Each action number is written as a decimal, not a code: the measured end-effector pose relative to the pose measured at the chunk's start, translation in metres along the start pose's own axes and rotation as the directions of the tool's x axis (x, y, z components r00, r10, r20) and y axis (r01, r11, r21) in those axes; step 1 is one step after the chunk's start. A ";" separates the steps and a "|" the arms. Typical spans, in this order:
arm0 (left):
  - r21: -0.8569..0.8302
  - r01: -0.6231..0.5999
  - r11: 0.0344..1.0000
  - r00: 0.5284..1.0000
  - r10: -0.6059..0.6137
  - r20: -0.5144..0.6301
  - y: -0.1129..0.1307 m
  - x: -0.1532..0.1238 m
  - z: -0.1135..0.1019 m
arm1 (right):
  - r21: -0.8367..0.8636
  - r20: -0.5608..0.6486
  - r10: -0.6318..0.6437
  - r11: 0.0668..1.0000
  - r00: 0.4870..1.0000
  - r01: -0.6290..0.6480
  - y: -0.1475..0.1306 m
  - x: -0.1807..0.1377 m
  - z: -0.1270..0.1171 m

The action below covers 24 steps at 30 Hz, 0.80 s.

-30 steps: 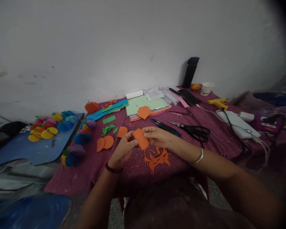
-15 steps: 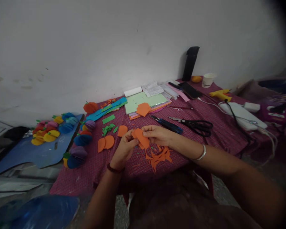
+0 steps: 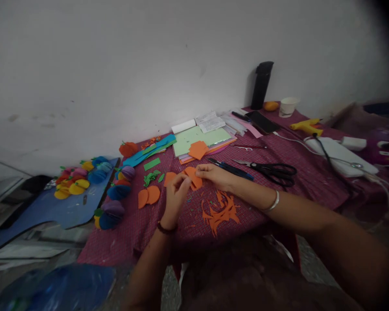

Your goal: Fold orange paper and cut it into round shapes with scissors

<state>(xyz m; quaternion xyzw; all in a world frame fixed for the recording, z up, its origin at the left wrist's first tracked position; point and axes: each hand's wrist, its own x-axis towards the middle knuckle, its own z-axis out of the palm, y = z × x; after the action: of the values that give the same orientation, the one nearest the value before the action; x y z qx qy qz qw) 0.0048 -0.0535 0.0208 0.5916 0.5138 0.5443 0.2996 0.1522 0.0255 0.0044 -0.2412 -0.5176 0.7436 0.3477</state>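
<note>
My right hand (image 3: 212,175) pinches a small stack of rounded orange paper pieces (image 3: 192,178) between thumb and fingers. Just left of that stack, my left hand (image 3: 177,192) has its fingers curled and thumb apart, with nothing plainly held; its fingertips are partly hidden. Behind the left hand lies another orange piece (image 3: 169,178) on the table. Two overlapping orange cutouts (image 3: 149,196) rest farther left. Thin orange paper scraps (image 3: 222,211) are heaped in front of my right hand. Black-handled scissors (image 3: 272,170) and blue-black cutters (image 3: 233,168) lie beyond my right forearm.
Coloured paper sheets (image 3: 188,140) are stacked at the back, near green scraps (image 3: 152,177). Colourful paper ornaments (image 3: 79,185) sit on a blue board (image 3: 71,214) at left. At right are a phone (image 3: 262,122), paper cup (image 3: 288,107), yellow glue gun (image 3: 307,126), cables and a black bottle (image 3: 262,86).
My left hand has come off the orange pieces and moved slightly down; its fingers have parted. My right hand keeps the pieces. The whole view has shifted slightly.
</note>
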 end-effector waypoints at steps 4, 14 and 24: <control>0.024 0.147 0.989 0.987 -0.148 0.055 -0.014 0.003 0.012 | -0.250 -0.042 -0.135 0.961 0.990 0.120 0.002 0.000 -0.017; -0.060 0.180 0.982 0.981 -0.175 0.081 -0.022 0.004 0.013 | -0.280 0.145 -0.016 0.958 0.989 0.057 -0.008 0.003 -0.036; 0.219 0.317 0.923 0.911 -0.360 0.200 -0.027 0.062 -0.092 | -0.220 -0.181 -0.126 0.972 0.975 0.085 -0.006 0.020 -0.055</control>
<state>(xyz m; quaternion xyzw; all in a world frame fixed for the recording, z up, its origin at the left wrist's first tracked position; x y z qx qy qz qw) -0.0978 -0.0065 0.0381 0.5785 0.6171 0.3603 0.3934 0.1806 0.0756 -0.0088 -0.3199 -0.5693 0.6380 0.4080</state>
